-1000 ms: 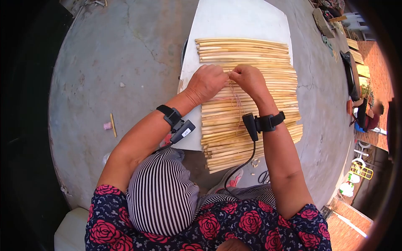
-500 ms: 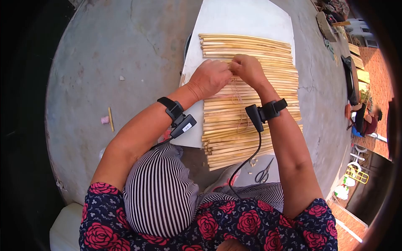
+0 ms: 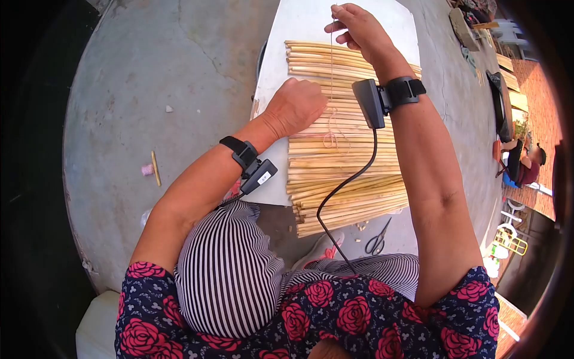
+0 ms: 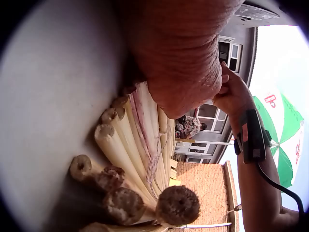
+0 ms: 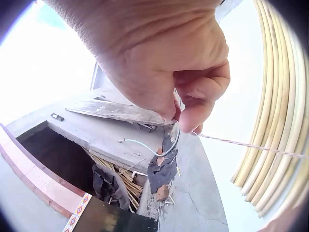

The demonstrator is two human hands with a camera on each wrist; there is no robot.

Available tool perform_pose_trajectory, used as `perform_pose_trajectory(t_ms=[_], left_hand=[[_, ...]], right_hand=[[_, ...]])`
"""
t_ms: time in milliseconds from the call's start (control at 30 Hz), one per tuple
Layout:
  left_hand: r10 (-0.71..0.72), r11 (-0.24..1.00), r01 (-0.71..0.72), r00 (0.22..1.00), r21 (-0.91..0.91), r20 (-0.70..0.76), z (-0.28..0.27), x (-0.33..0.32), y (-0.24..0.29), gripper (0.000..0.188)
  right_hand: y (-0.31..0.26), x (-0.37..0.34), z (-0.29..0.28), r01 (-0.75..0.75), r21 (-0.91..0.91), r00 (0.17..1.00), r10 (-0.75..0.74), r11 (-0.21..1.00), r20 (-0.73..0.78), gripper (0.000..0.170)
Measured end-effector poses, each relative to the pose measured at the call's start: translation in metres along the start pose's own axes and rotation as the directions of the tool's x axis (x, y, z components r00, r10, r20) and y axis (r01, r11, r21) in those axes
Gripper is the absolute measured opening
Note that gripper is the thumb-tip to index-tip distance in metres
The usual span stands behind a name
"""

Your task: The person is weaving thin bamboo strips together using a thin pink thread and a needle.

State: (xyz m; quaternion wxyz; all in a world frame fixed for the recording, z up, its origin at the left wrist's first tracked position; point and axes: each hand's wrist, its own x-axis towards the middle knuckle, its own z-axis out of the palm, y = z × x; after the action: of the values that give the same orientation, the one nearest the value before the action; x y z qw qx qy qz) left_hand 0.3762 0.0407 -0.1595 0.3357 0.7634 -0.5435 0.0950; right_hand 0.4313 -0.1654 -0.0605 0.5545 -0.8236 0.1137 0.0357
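Observation:
In the head view my right hand (image 3: 365,33) is raised over the far part of a white board (image 3: 382,18). Its thumb and finger pinch a thin twisted string (image 5: 241,143), drawn straight toward my left hand. A row of pale cut stalks (image 3: 347,170) lies side by side across the board, with loose loops of pinkish string on top. The left hand (image 3: 298,106) rests at the stalks' left side, knuckles up, right by the string's lower end. Its fingertips are hidden, so I cannot tell what they hold. In the left wrist view, stalk ends (image 4: 177,205) show below that hand.
Scissors (image 3: 376,242) lie on the floor near my lap. On the floor to the left are a small pink roll (image 3: 147,170) and a short stick (image 3: 156,168). A person (image 3: 529,167) sits far right. A black cable (image 3: 341,182) hangs from my right wrist camera.
Both hands were close together over the stalks. The right hand has moved up and away, drawing the string out straight, while the left has stayed near its place.

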Motion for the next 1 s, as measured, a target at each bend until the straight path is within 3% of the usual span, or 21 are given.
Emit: perform_pose_trajectory(t_ms=[100,133,233,300,367,433,500,567,600,633,700,767,833,933,1000], left_hand=[[-0.019,1.000,0.020,1.000,-0.019,0.022,-0.002,-0.003,0.002,0.018],[-0.022,1.000,0.023,0.998,-0.021,0.051,-0.002,-0.002,0.002,0.019],[0.067,0.996,-0.075,0.984,-0.040,-0.164,0.006,0.000,0.000,0.008],[0.044,0.999,-0.046,0.995,-0.016,-0.094,0.003,-0.002,0.000,0.016],[0.025,1.000,-0.025,0.998,-0.008,-0.065,0.000,-0.004,0.001,0.020],[0.015,1.000,-0.017,0.997,-0.022,-0.077,0.000,-0.004,0.002,0.020],[0.013,1.000,-0.015,0.997,-0.022,-0.075,0.004,-0.006,-0.001,0.022],[0.017,1.000,-0.018,0.997,-0.017,-0.074,0.005,-0.007,-0.002,0.022],[0.023,1.000,-0.024,0.997,-0.013,-0.076,0.005,-0.007,-0.002,0.023],[0.030,0.999,-0.031,0.996,-0.011,-0.081,0.005,-0.006,-0.002,0.023],[0.029,0.999,-0.030,0.996,-0.018,-0.080,0.002,-0.004,0.001,0.023],[0.038,0.999,-0.039,0.996,-0.010,-0.077,0.000,-0.005,0.002,0.023],[0.063,0.998,-0.063,0.995,0.010,-0.074,-0.004,-0.004,0.004,0.022],[0.076,0.994,-0.070,0.994,0.078,-0.073,0.003,-0.005,0.000,0.022],[0.061,0.996,-0.057,0.997,0.075,-0.045,0.004,-0.005,-0.001,0.022]], right_hand=[[0.000,-0.017,-0.012,-0.220,0.283,0.975,0.204,0.934,0.082,0.022],[0.002,-0.020,-0.020,-0.215,0.368,0.976,0.184,0.905,0.119,0.021],[-0.012,-0.032,-0.040,-0.174,0.667,0.983,0.092,0.725,0.156,0.016],[-0.023,-0.024,-0.050,-0.195,0.755,0.979,0.167,0.626,0.115,0.012],[-0.045,-0.007,-0.076,-0.037,0.816,0.996,0.092,0.577,-0.020,0.011],[-0.090,-0.007,-0.092,0.228,0.703,0.968,-0.078,0.673,-0.239,0.009],[-0.130,-0.019,-0.098,0.465,0.487,0.879,-0.321,0.740,-0.352,0.012],[-0.160,-0.029,-0.108,0.633,0.249,0.750,-0.502,0.733,-0.431,0.016],[-0.165,-0.025,-0.121,0.702,0.283,0.694,-0.539,0.653,-0.478,0.022],[-0.176,-0.028,-0.138,0.743,0.180,0.630,-0.584,0.645,-0.512,0.024],[-0.202,-0.038,-0.154,0.786,-0.029,0.505,-0.668,0.618,-0.547,0.028],[-0.209,-0.068,-0.157,0.783,0.001,0.569,-0.715,0.623,-0.406,0.030],[-0.206,-0.077,-0.162,0.797,-0.069,0.543,-0.762,0.600,-0.353,0.030],[-0.194,-0.072,-0.165,0.784,-0.259,0.451,-0.804,0.565,-0.387,0.029],[-0.186,-0.076,-0.158,0.728,-0.306,0.477,-0.774,0.613,-0.416,0.030]])
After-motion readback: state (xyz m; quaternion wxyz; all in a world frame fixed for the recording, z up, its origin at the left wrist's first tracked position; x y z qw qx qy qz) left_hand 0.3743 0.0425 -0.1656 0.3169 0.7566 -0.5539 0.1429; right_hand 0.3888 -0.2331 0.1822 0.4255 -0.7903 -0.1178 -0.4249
